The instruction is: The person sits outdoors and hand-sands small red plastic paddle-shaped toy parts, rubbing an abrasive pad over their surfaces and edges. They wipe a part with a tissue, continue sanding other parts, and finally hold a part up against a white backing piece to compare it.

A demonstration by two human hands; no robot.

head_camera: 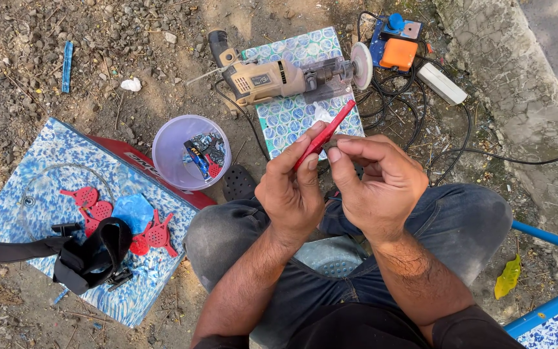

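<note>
My left hand [290,192] pinches a thin red plastic strip [330,129] that slants up to the right. My right hand [377,182] meets it from the right, fingertips pressed on a small dark piece [335,139] against the strip's lower end. Both hands are raised over my lap, above my knees in dark jeans. A tan electric drill [263,79] with a white round wheel [361,65] on its tip lies on a patterned tile [298,116] just beyond the hands.
A clear purple bowl [174,150] with small items sits left of my knee. A blue patterned board [46,174] at left carries red paddle-shaped pieces [88,203], a blue lump and a black strapped device [88,255]. Cables, a white adapter and an orange-blue unit [396,45] lie at top right.
</note>
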